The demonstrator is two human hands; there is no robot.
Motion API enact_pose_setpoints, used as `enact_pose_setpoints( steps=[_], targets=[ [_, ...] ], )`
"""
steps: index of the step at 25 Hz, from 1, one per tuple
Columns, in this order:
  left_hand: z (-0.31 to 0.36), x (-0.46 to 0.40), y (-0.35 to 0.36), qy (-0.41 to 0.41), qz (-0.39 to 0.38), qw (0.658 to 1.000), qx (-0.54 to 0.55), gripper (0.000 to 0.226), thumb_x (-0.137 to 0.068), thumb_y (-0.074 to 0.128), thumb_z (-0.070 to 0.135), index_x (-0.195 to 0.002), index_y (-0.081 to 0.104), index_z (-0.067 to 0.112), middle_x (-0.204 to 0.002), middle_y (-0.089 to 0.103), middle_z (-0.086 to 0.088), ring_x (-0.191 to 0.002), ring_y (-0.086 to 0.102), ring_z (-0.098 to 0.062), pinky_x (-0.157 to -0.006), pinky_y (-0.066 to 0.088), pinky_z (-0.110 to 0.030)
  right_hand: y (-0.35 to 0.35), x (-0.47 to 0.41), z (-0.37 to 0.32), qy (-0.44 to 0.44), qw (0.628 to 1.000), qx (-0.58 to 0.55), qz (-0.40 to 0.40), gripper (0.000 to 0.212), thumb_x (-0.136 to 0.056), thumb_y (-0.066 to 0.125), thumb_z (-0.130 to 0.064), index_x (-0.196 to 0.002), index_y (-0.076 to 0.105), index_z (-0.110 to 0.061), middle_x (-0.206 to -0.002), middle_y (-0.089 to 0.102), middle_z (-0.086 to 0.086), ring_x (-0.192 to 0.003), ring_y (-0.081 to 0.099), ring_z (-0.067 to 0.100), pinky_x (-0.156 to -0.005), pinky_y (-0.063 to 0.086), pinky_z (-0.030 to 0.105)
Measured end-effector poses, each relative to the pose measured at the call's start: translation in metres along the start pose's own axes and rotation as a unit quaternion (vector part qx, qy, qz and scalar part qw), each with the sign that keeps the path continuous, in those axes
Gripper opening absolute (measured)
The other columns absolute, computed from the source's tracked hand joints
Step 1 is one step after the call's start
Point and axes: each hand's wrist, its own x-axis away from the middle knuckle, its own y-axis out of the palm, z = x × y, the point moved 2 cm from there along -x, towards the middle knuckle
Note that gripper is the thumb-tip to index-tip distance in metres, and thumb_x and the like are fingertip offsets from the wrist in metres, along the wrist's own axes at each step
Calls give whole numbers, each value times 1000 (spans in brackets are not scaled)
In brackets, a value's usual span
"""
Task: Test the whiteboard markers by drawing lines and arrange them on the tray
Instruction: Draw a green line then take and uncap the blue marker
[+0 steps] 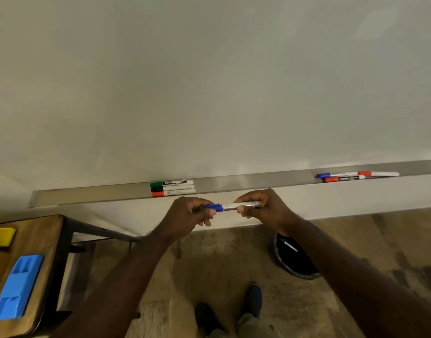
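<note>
I hold a blue whiteboard marker [230, 206] level in front of the metal tray [246, 182] of the whiteboard [209, 81]. My left hand [190, 214] pinches its blue cap and my right hand [263, 207] grips the white barrel. On the tray to the left lie three markers side by side: green [171, 183], black [172, 188] and red [173, 192]. Further right on the tray lie a blue marker [336, 175] and two red markers [379, 173] [344, 178]. The board shows no lines.
A wooden table [48, 240] stands at the lower left with a blue eraser [17, 286] and a yellow object [1, 236] on it. A black bin [294, 257] sits on the floor under my right arm. My shoes [229, 308] are below.
</note>
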Motion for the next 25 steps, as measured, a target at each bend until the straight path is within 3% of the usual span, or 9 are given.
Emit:
enact_pose_setpoints(
  steps=[4, 8, 12, 14, 17, 21, 25],
  targets=[
    [13, -27, 35, 37, -23, 996, -76, 16, -90, 63, 20, -106, 68, 19, -81, 67, 8, -69, 61, -4, -64, 43, -8, -29, 20, 21, 10, 992, 113, 47, 23, -86, 70, -19, -109, 72, -16, -103, 73, -1, -86, 66, 11, -83, 56, 29],
    [27, -63, 83, 101, -34, 977, -186, 26, -91, 62, 22, -115, 66, 15, -103, 66, 2, -80, 54, -7, -69, 38, -7, -52, 40, 50, 69, 968, 233, 66, 29, -95, 56, -20, -124, 63, -19, -121, 66, 0, -105, 60, 16, -96, 46, 28],
    [38, -93, 154, 193, -56, 941, -272, 30, -91, 61, 27, -119, 65, 17, -113, 69, 1, -95, 63, -13, -89, 50, -27, -88, 66, 97, 90, 948, 277, 127, 32, -98, 50, -20, -129, 58, -20, -123, 65, 0, -109, 58, 16, -100, 43, 27],
    [45, -107, 195, 240, -77, 916, -314, 32, -92, 55, 36, -115, 68, 17, -108, 71, 0, -93, 66, -18, -86, 52, -33, -108, 81, 124, 97, 943, 278, 156, 32, -97, 51, -22, -128, 58, -21, -123, 65, 0, -111, 58, 18, -101, 44, 32],
    [48, -130, 254, 293, -108, 879, -360, 44, -89, 45, 48, -104, 71, 15, -94, 74, -1, -80, 67, -21, -71, 56, -35, -132, 100, 161, 108, 931, 293, 192, 33, -93, 56, -16, -126, 61, -15, -123, 65, 7, -112, 59, 25, -99, 45, 38],
    [44, -153, 324, 309, -150, 851, -398, 22, -86, 68, 29, -106, 69, 21, -94, 73, 2, -80, 65, -21, -67, 55, -40, -156, 123, 214, 130, 916, 307, 224, 38, -76, 71, 1, -114, 67, -4, -105, 71, 15, -93, 67, 32, -77, 54, 38],
    [36, -167, 374, 317, -169, 839, -410, 21, -85, 61, 29, -103, 71, 23, -90, 73, 4, -80, 66, -21, -66, 54, -36, -171, 138, 258, 141, 913, 297, 241, 38, -65, 81, 1, -101, 72, -2, -90, 73, 15, -76, 69, 33, -64, 56, 38]
  ],
)
